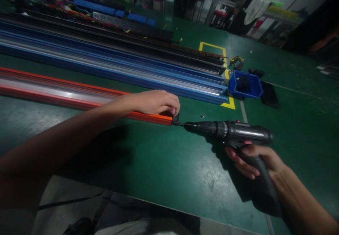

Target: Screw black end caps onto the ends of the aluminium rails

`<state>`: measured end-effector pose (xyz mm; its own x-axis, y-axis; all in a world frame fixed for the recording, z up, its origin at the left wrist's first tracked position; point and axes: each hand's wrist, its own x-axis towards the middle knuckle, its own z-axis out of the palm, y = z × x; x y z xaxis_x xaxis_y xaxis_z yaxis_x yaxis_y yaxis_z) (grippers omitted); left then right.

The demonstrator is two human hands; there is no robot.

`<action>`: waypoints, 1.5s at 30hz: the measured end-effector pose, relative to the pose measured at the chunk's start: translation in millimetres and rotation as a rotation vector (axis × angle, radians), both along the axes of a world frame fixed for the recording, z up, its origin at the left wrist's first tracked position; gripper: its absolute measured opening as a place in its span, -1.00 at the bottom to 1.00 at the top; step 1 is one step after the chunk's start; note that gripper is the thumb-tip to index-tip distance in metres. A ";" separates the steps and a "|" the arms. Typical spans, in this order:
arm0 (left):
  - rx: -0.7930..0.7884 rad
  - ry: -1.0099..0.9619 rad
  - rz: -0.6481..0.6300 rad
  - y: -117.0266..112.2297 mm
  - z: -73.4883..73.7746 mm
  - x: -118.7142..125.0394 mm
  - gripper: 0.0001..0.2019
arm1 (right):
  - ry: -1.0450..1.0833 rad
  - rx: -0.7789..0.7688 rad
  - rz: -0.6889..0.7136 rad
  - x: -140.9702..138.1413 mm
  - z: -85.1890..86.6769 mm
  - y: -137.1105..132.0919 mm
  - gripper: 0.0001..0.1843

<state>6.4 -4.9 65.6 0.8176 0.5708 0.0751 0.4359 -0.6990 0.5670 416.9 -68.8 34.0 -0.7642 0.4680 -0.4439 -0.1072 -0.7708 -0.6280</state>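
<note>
My right hand (251, 159) is wrapped round the grip of a black cordless drill (233, 131), which points left. The drill's long bit (189, 124) reaches a small black end cap (175, 121) at the right end of an orange metal profile (150, 117). My left hand (159, 102) lies over that end of the profile, its fingers curled down and pinching at the end cap. The fingertips are partly hidden. A screw head at the bit's tip is too small to make out. Small loose screws (202, 116) lie on the green table behind the bit.
Several blue profiles (119, 70) and black profiles (159, 49) lie side by side beyond the orange one. At their right ends stands a blue bin (245, 84) with dark parts, beside a flat black object (270, 95). Wiring and blue strips (92, 6) lie further back, near another person.
</note>
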 end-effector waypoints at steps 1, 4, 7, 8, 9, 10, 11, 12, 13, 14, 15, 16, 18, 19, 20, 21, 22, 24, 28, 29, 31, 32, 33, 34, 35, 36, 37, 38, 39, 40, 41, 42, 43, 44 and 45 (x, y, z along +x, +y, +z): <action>-0.001 0.002 0.002 -0.1 0.2 0.1 -0.80 | 0.000 0.001 0.003 0.1 -0.2 0.1 -0.70; -0.001 0.000 0.004 -0.2 0.2 0.4 -0.80 | -0.003 0.016 0.004 -0.2 -0.3 0.5 -0.70; 0.006 -0.007 0.001 0.0 -0.2 0.4 -0.80 | 0.003 0.018 -0.001 -0.7 -0.7 0.7 -0.69; 0.007 -0.008 -0.001 0.1 -0.3 0.4 -0.80 | 0.006 0.013 -0.001 -0.7 -0.8 0.7 -0.68; 0.006 -0.009 -0.003 0.2 -0.5 0.4 -0.80 | 0.008 0.010 -0.002 -0.8 -0.9 0.7 -0.68; 0.003 -0.010 -0.004 0.2 -0.6 0.4 -0.80 | 0.008 0.007 -0.003 -0.8 -0.9 0.6 -0.67; 0.000 -0.011 -0.003 0.3 -0.7 0.3 -0.80 | 0.007 0.006 -0.006 -0.9 -0.7 0.4 -0.68; -0.004 -0.012 -0.001 0.3 -0.7 0.3 -0.80 | 0.006 0.006 -0.008 -1.0 -0.5 0.3 -0.68; -0.008 -0.012 0.002 0.2 -0.8 0.2 -0.81 | 0.003 0.007 -0.011 -1.1 -0.1 0.2 -0.68; -0.010 -0.012 0.005 0.1 -0.8 0.0 -0.81 | -0.001 0.008 -0.012 -1.3 0.2 0.0 -0.69; -0.010 -0.012 0.007 -0.1 -0.8 -0.1 -0.81 | -0.004 0.008 -0.012 -1.3 0.6 -0.1 -0.70; -0.009 -0.012 0.008 -0.2 -0.8 -0.2 -0.81 | -0.006 0.008 -0.011 -1.4 0.9 -0.3 -0.70; -0.005 -0.013 0.009 -0.5 -1.0 -0.4 -0.81 | -0.008 0.010 -0.008 -1.4 1.2 -0.5 -0.70; -0.004 -0.014 0.009 -0.5 -1.2 -0.5 -0.81 | -0.008 0.011 -0.006 -1.4 1.1 -0.6 -0.70; -0.002 -0.015 0.008 -0.5 -1.5 -0.7 -0.82 | -0.007 0.011 -0.007 -1.4 1.0 -0.7 -0.70; 0.000 -0.015 0.008 -0.4 -1.9 -0.8 -0.82 | -0.007 0.011 -0.007 -1.4 0.8 -0.7 -0.70; 0.002 -0.015 0.008 -0.2 -2.4 -1.0 -0.82 | -0.008 0.010 -0.009 -1.4 0.6 -0.6 -0.70; 0.008 -0.014 0.008 0.3 -3.5 -1.4 -0.82 | -0.007 0.008 -0.008 -1.3 0.2 -0.2 -0.71; 0.019 -0.009 0.002 1.0 -4.6 -1.8 -0.82 | 0.001 0.003 0.000 -1.1 -0.1 0.1 -0.70; 0.020 -0.008 0.000 1.1 -4.6 -1.7 -0.82 | 0.002 0.001 0.000 -1.0 -0.1 0.0 -0.70; 0.020 -0.008 -0.003 1.2 -4.6 -1.7 -0.82 | 0.004 -0.002 -0.004 -0.9 -0.2 -0.3 -0.70; 0.020 -0.009 -0.004 1.3 -4.7 -1.7 -0.82 | 0.006 -0.002 -0.004 -0.9 -0.2 -0.3 -0.70; 0.021 -0.010 -0.004 1.3 -4.8 -1.8 -0.82 | 0.006 -0.001 -0.006 -0.9 -0.3 -0.3 -0.71; 0.021 -0.012 -0.005 1.4 -4.9 -1.9 -0.82 | 0.007 0.001 -0.008 -0.9 -0.4 -0.2 -0.71; 0.020 -0.013 -0.004 1.5 -5.1 -1.9 -0.82 | 0.005 0.002 -0.008 -0.9 -0.5 -0.1 -0.71; 0.019 -0.014 -0.003 1.6 -5.3 -2.0 -0.82 | 0.004 0.003 -0.009 -0.9 -0.6 0.1 -0.71; 0.017 -0.016 -0.003 1.6 -5.4 -2.0 -0.82 | 0.002 0.004 -0.012 -0.9 -0.6 0.3 -0.70; 0.015 -0.018 -0.002 1.6 -5.4 -1.9 -0.82 | -0.001 0.002 -0.012 -0.8 -0.5 0.4 -0.70; 0.013 -0.019 -0.001 1.6 -5.2 -1.7 -0.82 | -0.001 0.002 -0.012 -0.9 -0.3 0.5 -0.69; 0.011 -0.020 -0.001 1.5 -4.9 -1.5 -0.82 | -0.003 0.002 -0.013 -0.9 0.0 0.5 -0.68; 0.009 -0.019 0.000 1.4 -4.4 -1.2 -0.82 | -0.003 0.002 -0.011 -1.1 0.3 0.4 -0.68; 0.008 -0.019 0.000 1.2 -3.9 -0.8 -0.82 | -0.001 0.003 -0.010 -1.4 0.7 0.4 -0.68; 0.006 -0.019 0.001 1.1 -3.3 -0.5 -0.82 | 0.001 0.003 -0.009 -1.8 1.0 0.2 -0.68; 0.005 -0.018 0.002 0.9 -2.7 -0.2 -0.82 | 0.003 0.004 -0.009 -2.2 1.4 0.1 -0.68; 0.004 -0.016 0.002 0.8 -2.2 0.0 -0.81 | 0.004 0.003 -0.009 -2.6 1.7 -0.1 -0.68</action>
<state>6.4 -4.1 63.4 0.8152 0.5721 0.0906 0.4280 -0.7003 0.5713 414.3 -68.9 35.7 -0.7618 0.4760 -0.4394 -0.1165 -0.7679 -0.6298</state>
